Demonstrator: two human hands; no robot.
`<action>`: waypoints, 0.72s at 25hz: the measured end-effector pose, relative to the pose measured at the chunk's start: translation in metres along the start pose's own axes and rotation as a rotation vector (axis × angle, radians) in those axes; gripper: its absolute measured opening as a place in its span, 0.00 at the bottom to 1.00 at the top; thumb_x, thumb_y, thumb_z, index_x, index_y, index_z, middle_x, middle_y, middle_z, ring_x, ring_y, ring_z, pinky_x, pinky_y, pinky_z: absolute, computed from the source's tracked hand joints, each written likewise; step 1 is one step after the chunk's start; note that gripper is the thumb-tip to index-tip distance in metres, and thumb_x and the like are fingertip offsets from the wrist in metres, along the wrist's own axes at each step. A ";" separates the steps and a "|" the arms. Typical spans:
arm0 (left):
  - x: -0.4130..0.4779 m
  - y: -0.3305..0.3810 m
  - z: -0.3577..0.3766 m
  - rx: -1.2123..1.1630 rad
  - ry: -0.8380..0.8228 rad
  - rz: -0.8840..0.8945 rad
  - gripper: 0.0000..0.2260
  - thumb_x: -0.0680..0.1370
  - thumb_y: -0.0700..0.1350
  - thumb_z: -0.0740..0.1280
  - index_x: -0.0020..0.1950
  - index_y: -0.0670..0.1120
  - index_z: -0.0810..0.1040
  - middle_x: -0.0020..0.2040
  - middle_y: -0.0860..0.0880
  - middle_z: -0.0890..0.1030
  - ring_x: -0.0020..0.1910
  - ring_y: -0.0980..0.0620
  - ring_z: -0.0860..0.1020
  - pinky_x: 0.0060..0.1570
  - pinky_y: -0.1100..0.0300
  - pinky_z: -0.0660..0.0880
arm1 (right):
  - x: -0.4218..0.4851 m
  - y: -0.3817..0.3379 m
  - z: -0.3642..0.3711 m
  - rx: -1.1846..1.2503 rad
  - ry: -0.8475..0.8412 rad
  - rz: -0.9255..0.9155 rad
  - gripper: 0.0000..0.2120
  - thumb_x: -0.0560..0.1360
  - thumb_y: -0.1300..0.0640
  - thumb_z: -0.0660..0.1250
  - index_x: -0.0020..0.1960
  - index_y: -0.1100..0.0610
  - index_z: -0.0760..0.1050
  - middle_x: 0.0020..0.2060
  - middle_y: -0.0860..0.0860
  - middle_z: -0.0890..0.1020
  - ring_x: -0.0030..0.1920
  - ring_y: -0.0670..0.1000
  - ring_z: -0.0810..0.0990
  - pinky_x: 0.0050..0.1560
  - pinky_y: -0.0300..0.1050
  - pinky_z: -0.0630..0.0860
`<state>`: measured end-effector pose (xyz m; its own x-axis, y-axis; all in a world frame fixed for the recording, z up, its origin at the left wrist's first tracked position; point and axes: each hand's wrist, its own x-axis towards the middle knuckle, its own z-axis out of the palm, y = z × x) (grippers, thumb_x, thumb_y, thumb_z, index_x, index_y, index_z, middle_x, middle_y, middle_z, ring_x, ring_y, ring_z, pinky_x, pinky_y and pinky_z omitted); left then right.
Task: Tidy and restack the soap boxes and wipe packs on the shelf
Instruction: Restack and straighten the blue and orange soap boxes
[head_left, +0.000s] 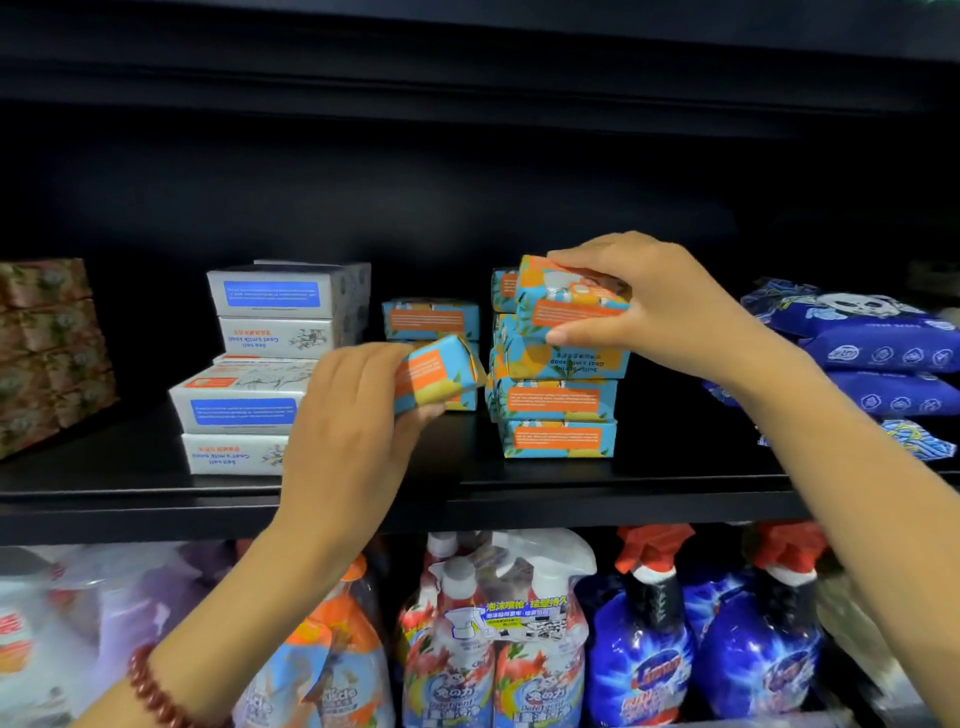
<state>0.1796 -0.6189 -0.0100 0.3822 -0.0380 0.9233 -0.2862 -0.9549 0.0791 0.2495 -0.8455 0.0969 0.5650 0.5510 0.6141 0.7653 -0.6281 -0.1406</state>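
The right hand (660, 306) is gripping a small blue-and-orange printed cardboard soap box (566, 306) from above, its fingers (571, 258) curling over the top edge and the thumb pressing the lower front edge. That box is sitting tilted on the crown of the tall stack of matching blue-and-orange soap boxes (558, 405). Its long axis is running roughly left to right like the boxes below, but skewed off square.

The left hand (348, 415) is holding a second box of the same print (441, 374) just left of the tall stack, about level with its middle. Its fingers are wrapping the near end, and the box's long axis is pointing up toward the stack. Behind it, a shorter pile of the same boxes (431, 319) is standing.

Farther left of the stack, white rectangular soap boxes with blue labels (244, 410) are lying unevenly; to its right, dark blue plastic wipe packs (872, 353) are lying piled. All of these are resting on the black shelf (519, 483).

The right hand is nearer the stack's top, so squaring that box probably comes first. The left hand's box would then need levelling to match.
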 end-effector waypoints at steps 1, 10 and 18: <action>-0.004 0.001 0.000 -0.001 -0.010 0.010 0.18 0.71 0.43 0.71 0.56 0.34 0.76 0.50 0.38 0.79 0.50 0.43 0.71 0.50 0.56 0.66 | 0.006 0.001 0.002 -0.002 -0.044 -0.006 0.32 0.65 0.40 0.70 0.66 0.50 0.71 0.54 0.43 0.74 0.55 0.42 0.70 0.50 0.30 0.67; -0.013 0.014 -0.008 0.009 0.003 0.105 0.20 0.74 0.50 0.68 0.54 0.33 0.77 0.50 0.38 0.80 0.51 0.42 0.72 0.53 0.56 0.67 | 0.012 0.003 0.017 -0.084 0.081 -0.096 0.22 0.71 0.50 0.70 0.64 0.53 0.74 0.57 0.48 0.77 0.58 0.47 0.70 0.60 0.48 0.69; -0.017 0.034 -0.011 -0.032 0.050 0.277 0.18 0.75 0.49 0.65 0.53 0.34 0.78 0.50 0.39 0.81 0.51 0.44 0.72 0.54 0.54 0.69 | -0.011 0.000 0.020 -0.144 0.364 -0.037 0.19 0.74 0.53 0.69 0.63 0.58 0.74 0.59 0.52 0.77 0.61 0.50 0.71 0.61 0.38 0.64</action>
<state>0.1537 -0.6470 -0.0186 0.2418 -0.2813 0.9287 -0.4017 -0.9002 -0.1681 0.2490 -0.8404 0.0745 0.3720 0.3599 0.8556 0.7172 -0.6966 -0.0188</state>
